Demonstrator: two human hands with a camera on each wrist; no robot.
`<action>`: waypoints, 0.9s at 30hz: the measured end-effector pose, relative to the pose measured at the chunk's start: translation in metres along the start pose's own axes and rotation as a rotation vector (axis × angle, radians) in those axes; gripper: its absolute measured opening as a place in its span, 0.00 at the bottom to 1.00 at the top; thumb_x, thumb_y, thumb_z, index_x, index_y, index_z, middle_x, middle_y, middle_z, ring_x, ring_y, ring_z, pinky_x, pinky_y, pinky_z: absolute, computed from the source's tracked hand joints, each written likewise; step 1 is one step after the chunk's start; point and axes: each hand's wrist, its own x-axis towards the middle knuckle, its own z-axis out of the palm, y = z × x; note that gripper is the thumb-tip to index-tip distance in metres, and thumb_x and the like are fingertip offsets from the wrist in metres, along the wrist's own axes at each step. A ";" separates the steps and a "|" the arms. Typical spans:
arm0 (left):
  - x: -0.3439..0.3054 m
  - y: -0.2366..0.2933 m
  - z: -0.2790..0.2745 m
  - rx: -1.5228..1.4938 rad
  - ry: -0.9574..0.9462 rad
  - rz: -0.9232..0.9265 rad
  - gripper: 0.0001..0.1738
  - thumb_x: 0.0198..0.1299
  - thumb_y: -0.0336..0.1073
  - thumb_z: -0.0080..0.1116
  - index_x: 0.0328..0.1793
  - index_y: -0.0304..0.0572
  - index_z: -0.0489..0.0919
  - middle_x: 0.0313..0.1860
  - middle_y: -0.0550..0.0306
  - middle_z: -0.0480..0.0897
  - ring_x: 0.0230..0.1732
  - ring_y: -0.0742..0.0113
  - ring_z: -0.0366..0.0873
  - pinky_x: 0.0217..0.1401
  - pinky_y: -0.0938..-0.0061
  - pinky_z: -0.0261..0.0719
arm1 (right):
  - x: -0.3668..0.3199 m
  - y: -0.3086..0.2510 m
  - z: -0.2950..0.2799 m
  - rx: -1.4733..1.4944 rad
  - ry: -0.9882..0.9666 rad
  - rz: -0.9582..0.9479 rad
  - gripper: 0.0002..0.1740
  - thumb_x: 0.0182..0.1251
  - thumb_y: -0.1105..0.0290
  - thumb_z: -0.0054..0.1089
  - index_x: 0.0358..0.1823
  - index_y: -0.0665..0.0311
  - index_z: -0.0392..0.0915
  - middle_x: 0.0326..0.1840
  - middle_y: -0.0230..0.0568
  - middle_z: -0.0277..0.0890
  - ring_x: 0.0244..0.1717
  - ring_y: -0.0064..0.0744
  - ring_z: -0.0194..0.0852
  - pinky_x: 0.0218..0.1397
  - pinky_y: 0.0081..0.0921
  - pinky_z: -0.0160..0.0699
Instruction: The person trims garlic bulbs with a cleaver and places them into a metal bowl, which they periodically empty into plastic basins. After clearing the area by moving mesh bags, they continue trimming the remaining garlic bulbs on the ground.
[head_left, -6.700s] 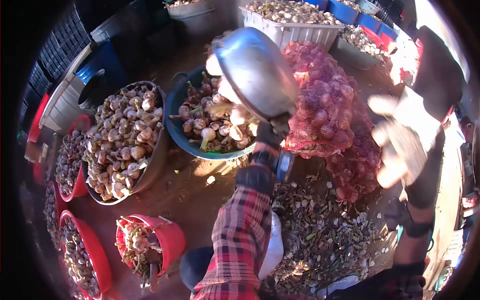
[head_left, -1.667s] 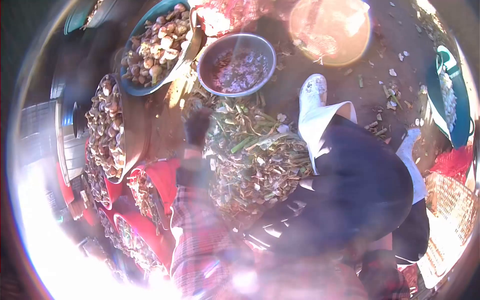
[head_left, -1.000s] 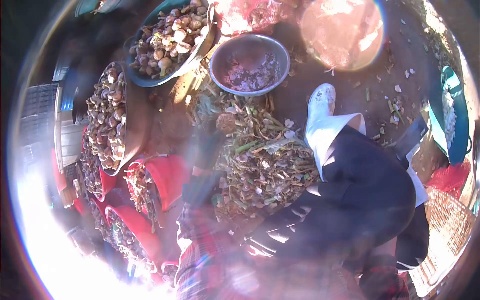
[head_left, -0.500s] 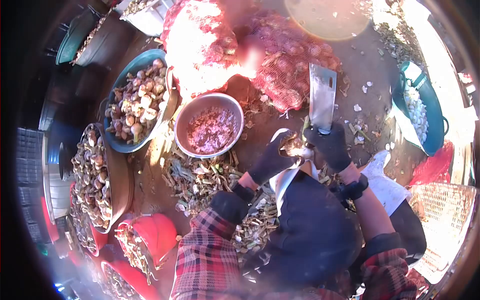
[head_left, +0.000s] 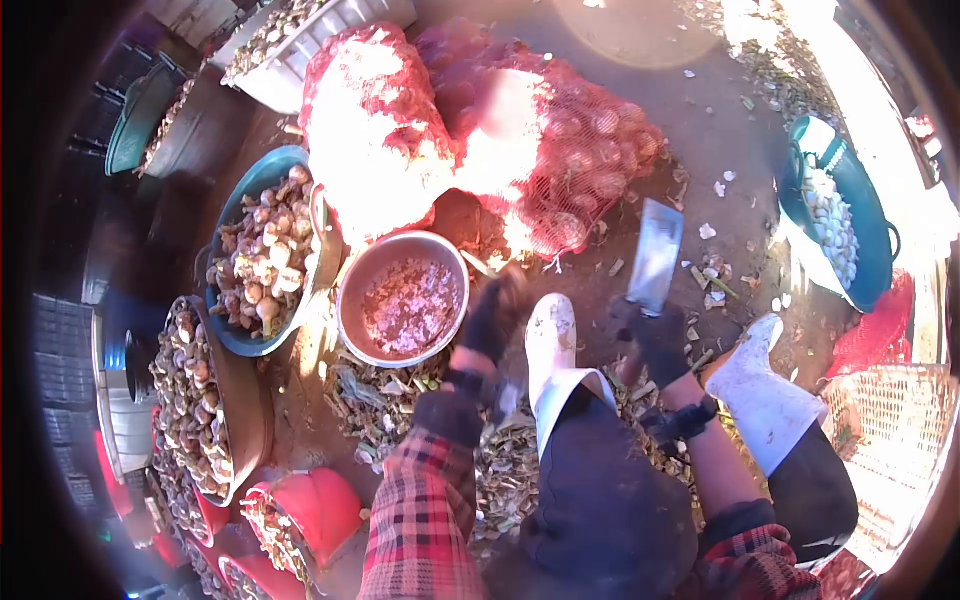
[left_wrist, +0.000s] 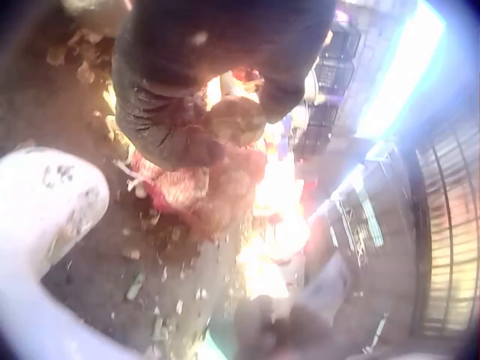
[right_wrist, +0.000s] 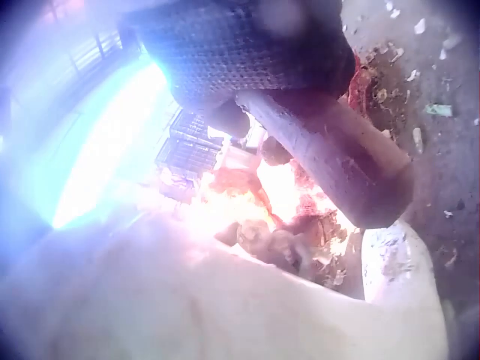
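Note:
My dark-gloved left hand (head_left: 495, 315), blurred in the head view, is beside the metal bowl (head_left: 345, 305), which holds pinkish-white bits. In the left wrist view its fingers curl around a brownish garlic bulb (left_wrist: 236, 120). The gloved right hand (head_left: 655, 340) grips a cleaver (head_left: 657, 255) above the ground between the white boots. The cleaver's broad blade points away from me. Its thick pale handle (right_wrist: 330, 161) sticks out below the fist in the right wrist view.
Red mesh sacks (head_left: 570, 150) lie behind the bowl. A teal tub (head_left: 225, 330) of garlic stands left, near a larger brown tub (head_left: 245, 430). At right stand a green tub (head_left: 870, 225) of white cloves and a wicker-like basket (head_left: 880, 400). Trimmings (head_left: 385, 405) litter the ground.
Since half a second ago my left hand has moved left from the right hand towards the bowl. Earlier the left hand was tipping a metal bowl over the teal tub.

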 end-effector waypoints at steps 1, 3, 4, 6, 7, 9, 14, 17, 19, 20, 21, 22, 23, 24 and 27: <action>0.009 0.038 0.015 -0.177 0.204 -0.215 0.21 0.67 0.45 0.47 0.62 0.47 0.68 0.51 0.55 0.74 0.45 0.57 0.78 0.52 0.63 0.77 | -0.001 0.006 -0.011 -0.026 0.076 0.030 0.13 0.56 0.65 0.64 0.34 0.70 0.80 0.27 0.37 0.80 0.24 0.25 0.79 0.26 0.22 0.78; 0.019 0.065 0.002 -0.373 0.361 -0.345 0.28 0.69 0.49 0.44 0.72 0.49 0.61 0.62 0.56 0.68 0.49 0.55 0.78 0.58 0.58 0.76 | -0.001 0.035 -0.043 -0.037 0.053 0.001 0.13 0.55 0.65 0.64 0.34 0.71 0.80 0.27 0.37 0.80 0.23 0.26 0.79 0.26 0.23 0.78; 0.019 0.075 -0.006 -0.264 0.423 -0.356 0.27 0.69 0.46 0.45 0.71 0.46 0.61 0.57 0.55 0.72 0.48 0.57 0.78 0.54 0.62 0.79 | -0.003 0.046 -0.052 -0.031 0.042 -0.063 0.14 0.55 0.66 0.65 0.35 0.71 0.80 0.28 0.38 0.80 0.23 0.28 0.79 0.25 0.23 0.78; -0.011 0.080 -0.029 0.017 0.458 -0.341 0.21 0.65 0.42 0.51 0.62 0.45 0.68 0.51 0.54 0.76 0.50 0.58 0.78 0.44 0.65 0.81 | -0.017 0.027 -0.058 -0.125 0.057 0.066 0.15 0.54 0.64 0.65 0.36 0.70 0.81 0.29 0.37 0.80 0.24 0.27 0.79 0.25 0.24 0.76; -0.027 0.077 -0.043 0.185 0.486 -0.328 0.18 0.63 0.39 0.54 0.57 0.44 0.71 0.47 0.54 0.78 0.50 0.59 0.78 0.40 0.66 0.81 | -0.024 0.017 -0.061 -0.207 0.103 0.161 0.16 0.54 0.62 0.65 0.38 0.68 0.81 0.29 0.37 0.80 0.25 0.27 0.78 0.24 0.24 0.75; -0.085 0.055 -0.036 0.713 0.430 -0.285 0.14 0.59 0.37 0.56 0.50 0.42 0.75 0.43 0.51 0.80 0.47 0.57 0.79 0.44 0.65 0.78 | -0.029 0.022 -0.072 -0.180 0.081 0.154 0.16 0.54 0.64 0.65 0.37 0.70 0.80 0.29 0.38 0.80 0.25 0.28 0.78 0.26 0.24 0.76; -0.200 -0.003 0.023 1.747 -0.088 -0.302 0.27 0.53 0.54 0.50 0.58 0.52 0.75 0.61 0.49 0.71 0.66 0.43 0.63 0.62 0.21 0.45 | -0.049 0.029 -0.068 -0.116 0.090 0.088 0.12 0.53 0.66 0.64 0.33 0.69 0.81 0.28 0.38 0.79 0.26 0.28 0.78 0.28 0.22 0.75; -0.219 0.013 0.027 1.636 -0.184 -0.579 0.26 0.54 0.54 0.50 0.55 0.52 0.78 0.60 0.52 0.72 0.72 0.44 0.56 0.65 0.34 0.54 | -0.056 0.033 -0.077 -0.167 0.080 0.079 0.12 0.53 0.67 0.64 0.33 0.69 0.81 0.28 0.38 0.79 0.26 0.28 0.78 0.28 0.22 0.75; -0.227 0.027 0.031 1.785 -0.229 -0.549 0.24 0.55 0.54 0.47 0.53 0.54 0.78 0.61 0.52 0.73 0.66 0.51 0.65 0.60 0.24 0.50 | -0.060 0.035 -0.084 -0.200 0.070 0.077 0.12 0.53 0.67 0.64 0.33 0.69 0.81 0.28 0.38 0.79 0.26 0.28 0.77 0.28 0.22 0.74; -0.228 0.036 0.033 1.791 -0.222 -0.539 0.24 0.55 0.54 0.47 0.53 0.54 0.78 0.61 0.52 0.73 0.66 0.51 0.65 0.60 0.24 0.50 | -0.063 0.036 -0.088 -0.213 0.072 0.078 0.12 0.53 0.67 0.64 0.33 0.69 0.81 0.28 0.38 0.79 0.25 0.28 0.77 0.27 0.22 0.74; -0.235 0.048 0.037 1.777 -0.300 -0.698 0.23 0.56 0.54 0.47 0.52 0.54 0.79 0.60 0.52 0.73 0.65 0.52 0.65 0.59 0.26 0.51 | -0.066 0.037 -0.092 -0.229 0.065 0.091 0.12 0.53 0.67 0.64 0.33 0.69 0.81 0.28 0.38 0.79 0.25 0.27 0.77 0.27 0.22 0.74; -0.246 0.058 0.041 1.755 -0.378 -0.859 0.22 0.57 0.54 0.46 0.50 0.53 0.80 0.59 0.52 0.74 0.65 0.54 0.66 0.58 0.27 0.52 | -0.069 0.040 -0.097 -0.236 0.063 0.089 0.11 0.53 0.67 0.64 0.33 0.69 0.81 0.28 0.38 0.79 0.25 0.27 0.77 0.27 0.22 0.74; -0.278 0.042 0.033 1.801 -0.177 -0.535 0.24 0.57 0.56 0.46 0.50 0.53 0.80 0.59 0.51 0.73 0.63 0.55 0.67 0.57 0.29 0.54 | -0.075 0.043 -0.101 -0.240 0.063 0.088 0.11 0.53 0.67 0.64 0.33 0.69 0.81 0.27 0.38 0.79 0.25 0.27 0.77 0.27 0.22 0.74; -0.291 0.047 0.035 1.807 -0.175 -0.524 0.24 0.57 0.56 0.46 0.50 0.53 0.80 0.59 0.51 0.73 0.63 0.55 0.67 0.57 0.29 0.54 | -0.081 0.048 -0.105 -0.244 0.066 0.080 0.11 0.53 0.67 0.64 0.33 0.69 0.81 0.27 0.38 0.79 0.25 0.27 0.77 0.27 0.22 0.74; -0.305 0.059 0.034 1.715 -0.305 -0.792 0.28 0.59 0.63 0.42 0.46 0.53 0.82 0.61 0.48 0.71 0.60 0.55 0.71 0.61 0.37 0.57 | -0.081 0.064 -0.111 -0.255 0.065 0.059 0.11 0.52 0.68 0.64 0.33 0.69 0.81 0.27 0.38 0.79 0.25 0.27 0.77 0.27 0.22 0.74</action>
